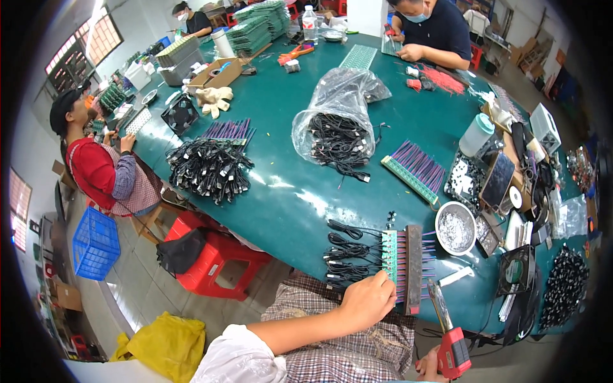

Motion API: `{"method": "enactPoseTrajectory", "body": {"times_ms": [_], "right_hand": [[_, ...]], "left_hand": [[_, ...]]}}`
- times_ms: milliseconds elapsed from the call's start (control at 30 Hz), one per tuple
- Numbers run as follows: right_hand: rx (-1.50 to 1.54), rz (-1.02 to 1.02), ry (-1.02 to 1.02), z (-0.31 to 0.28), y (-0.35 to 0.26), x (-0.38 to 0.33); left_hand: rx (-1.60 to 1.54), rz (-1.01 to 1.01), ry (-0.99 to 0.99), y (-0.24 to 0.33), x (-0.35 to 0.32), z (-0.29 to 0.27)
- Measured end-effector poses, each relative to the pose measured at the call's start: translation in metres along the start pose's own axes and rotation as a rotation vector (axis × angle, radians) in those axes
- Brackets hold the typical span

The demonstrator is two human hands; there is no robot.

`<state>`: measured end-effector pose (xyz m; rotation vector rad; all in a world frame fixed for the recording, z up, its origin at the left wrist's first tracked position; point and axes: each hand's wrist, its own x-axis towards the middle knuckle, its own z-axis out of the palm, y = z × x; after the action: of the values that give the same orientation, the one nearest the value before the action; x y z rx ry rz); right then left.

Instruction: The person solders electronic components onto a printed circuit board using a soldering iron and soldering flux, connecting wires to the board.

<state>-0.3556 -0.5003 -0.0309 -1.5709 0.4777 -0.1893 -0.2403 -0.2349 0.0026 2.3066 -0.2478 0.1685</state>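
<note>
My left hand [370,300] is closed in a pinch at the near end of a narrow green circuit board strip [389,252]; what the fingertips hold is hidden. Black coiled cables [345,252] extend left from the strip, and purple and red wires [401,268] run out of its right side. Across those wires lies a dark bar [414,268]. At the table's front edge, my right hand [433,364] grips a red and black soldering gun [454,351]. Its long metal end points up beside the bar, apart from the board.
A metal bowl [455,228] of silvery bits stands right of the bar. Farther off lie a wired board [415,172], a plastic bag of black cables [335,131] and a cable pile [211,169]. A small fan [516,271] sits at right. Other people work around the table.
</note>
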Motion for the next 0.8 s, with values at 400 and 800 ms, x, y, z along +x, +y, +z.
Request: {"method": "enactPoseTrajectory", "body": {"times_ms": [400,800], "right_hand": [[-0.576,-0.1,-0.391,0.005,-0.07,-0.019],[-0.585,-0.189,-0.553,0.02,-0.085,-0.009]], "left_hand": [[0.036,-0.043,-0.047,-0.004,0.01,-0.01],[0.004,-0.162,-0.116,-0.005,0.006,-0.021]]}}
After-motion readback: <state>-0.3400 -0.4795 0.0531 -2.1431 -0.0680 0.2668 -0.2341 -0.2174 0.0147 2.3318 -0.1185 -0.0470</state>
